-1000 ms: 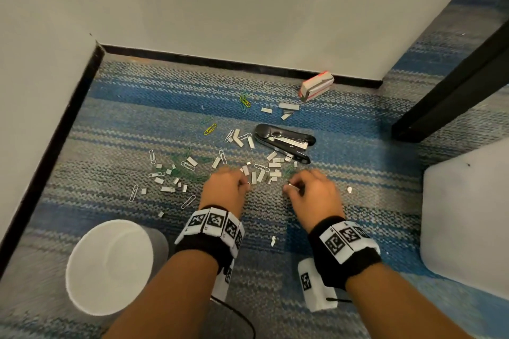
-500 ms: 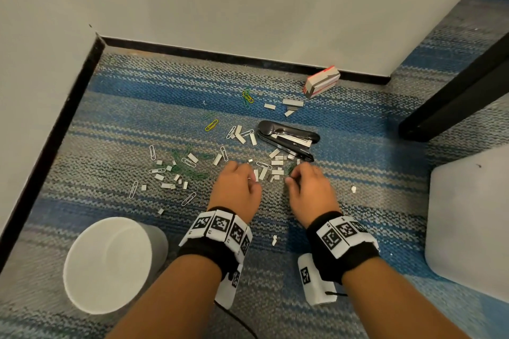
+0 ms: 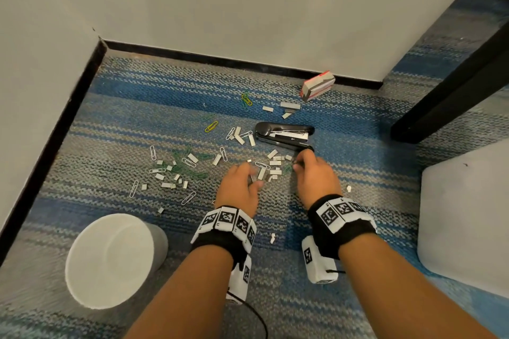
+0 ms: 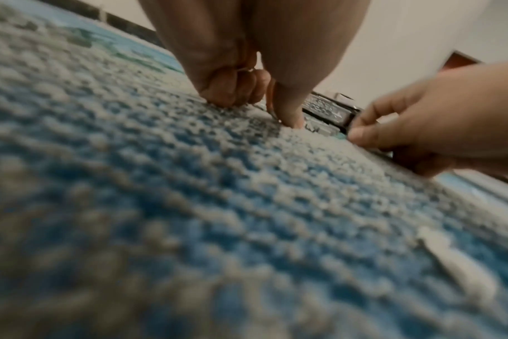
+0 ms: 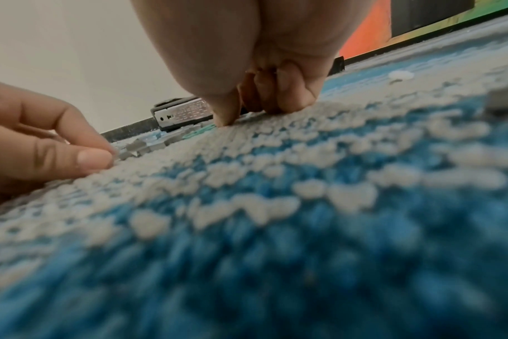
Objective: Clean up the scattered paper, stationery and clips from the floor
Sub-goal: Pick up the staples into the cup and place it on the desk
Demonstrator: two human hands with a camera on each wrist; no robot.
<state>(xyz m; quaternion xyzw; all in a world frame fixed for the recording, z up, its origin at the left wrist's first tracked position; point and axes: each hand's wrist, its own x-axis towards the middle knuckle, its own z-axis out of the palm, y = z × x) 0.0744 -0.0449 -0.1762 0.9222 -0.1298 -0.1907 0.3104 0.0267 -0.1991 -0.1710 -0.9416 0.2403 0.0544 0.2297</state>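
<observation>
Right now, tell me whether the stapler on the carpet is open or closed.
Open. In the head view the black stapler lies with its top arm swung away from its base, forming a V, and the metal staple channel between them is exposed.

- No words, names or numbers can be read anywhere.
- The left wristband (image 3: 225,224) has black-and-white square code marks on it. They are patterns, not letters.
- The right wristband (image 3: 340,212) has the same kind of square marks.
- The white box under the left wrist (image 3: 242,278) and the white box under the right wrist (image 3: 316,261) each have one such mark too.
- The small red and white box (image 3: 316,86) by the wall has stripes, but any print on it is too small to read.
- The black stapler (image 3: 283,135) shows no name that can be read.
</observation>
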